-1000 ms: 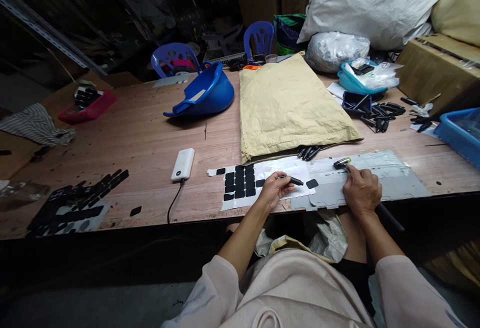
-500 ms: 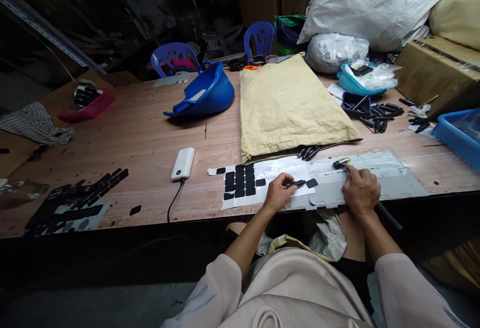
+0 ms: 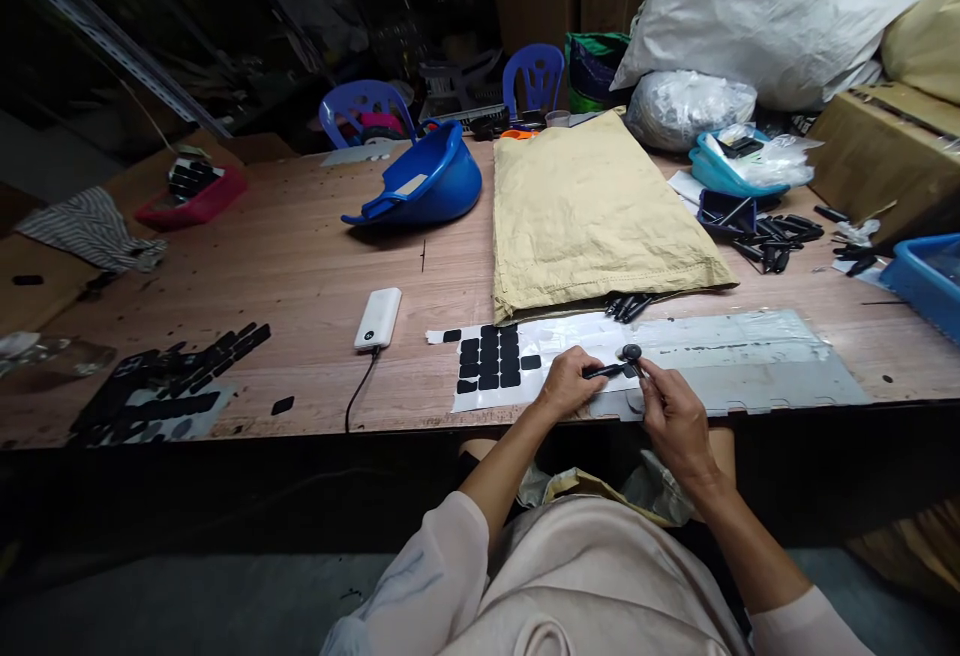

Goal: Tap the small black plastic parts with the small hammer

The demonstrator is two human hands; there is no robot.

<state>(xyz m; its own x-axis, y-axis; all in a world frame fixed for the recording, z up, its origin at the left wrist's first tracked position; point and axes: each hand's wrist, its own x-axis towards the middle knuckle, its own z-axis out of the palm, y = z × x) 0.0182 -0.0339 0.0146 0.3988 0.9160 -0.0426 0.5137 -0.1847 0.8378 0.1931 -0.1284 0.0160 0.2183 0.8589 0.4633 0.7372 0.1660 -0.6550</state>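
Note:
My left hand [image 3: 568,382] pinches a slim black pen-like piece [image 3: 604,371] just above the work surface, its tip pointing right. My right hand [image 3: 675,421] is closed around a small hammer [image 3: 632,352], whose round head is over the right end of that piece. Whether head and piece touch, I cannot tell. Beneath them, a black rounded square is mostly hidden. To the left, a white sheet [image 3: 555,333] carries rows of black rounded squares [image 3: 489,356]. On the right side, a grey board [image 3: 757,361] lies along the table edge.
A tan paper sack [image 3: 600,216] lies behind my hands, with black pen-like pieces [image 3: 628,307] at its front edge. More black pieces [image 3: 787,231] are heaped at right. A white power bank [image 3: 378,318] with a cable, and a blue scoop-like basin [image 3: 435,181], are at left.
My right hand has moved left with the hammer, bringing its head over the black piece. My left hand keeps its pinch on the piece. The view has shifted slightly.

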